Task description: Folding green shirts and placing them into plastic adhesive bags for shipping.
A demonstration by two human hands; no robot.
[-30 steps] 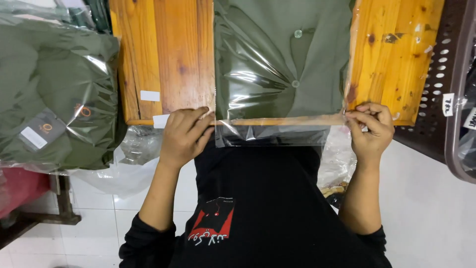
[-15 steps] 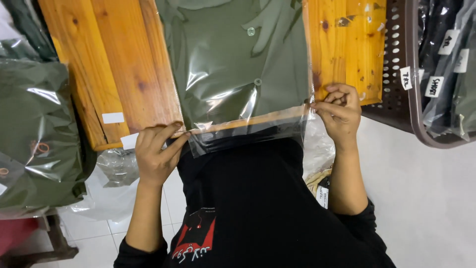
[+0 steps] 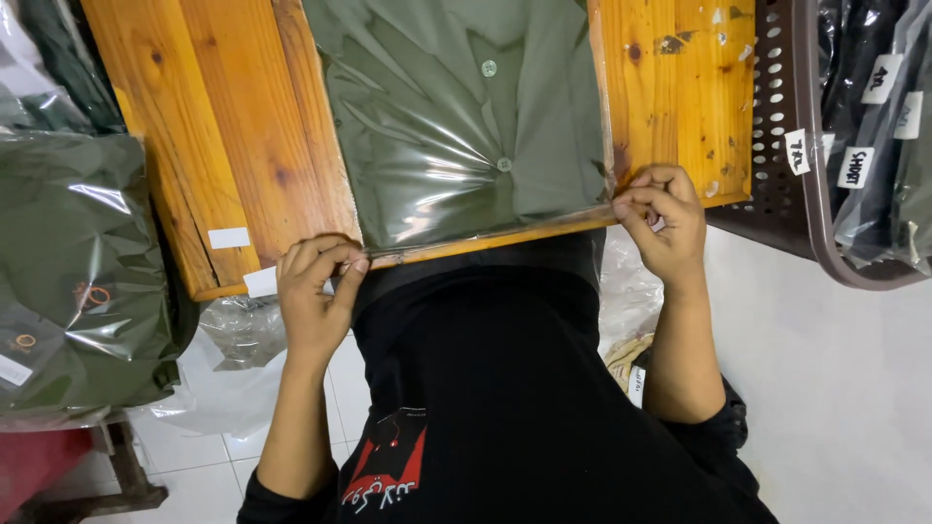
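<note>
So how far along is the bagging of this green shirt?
Done: the folded green shirt already lies inside its clear bag on the wooden board. In hand: the left hand and right hand each pinch an end of the bag's flap along the board's near edge. Left: whether the flap is stuck down can't be told, and the bag isn't yet with the bagged shirts at the left.

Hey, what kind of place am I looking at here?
Probably a small clothing packing workspace. Both hands, left hand and right hand, pinch the edge of a clear bag holding a folded green shirt on a wooden table; more bagged garments lie alongside, and a basket holds labelled ones.
</note>
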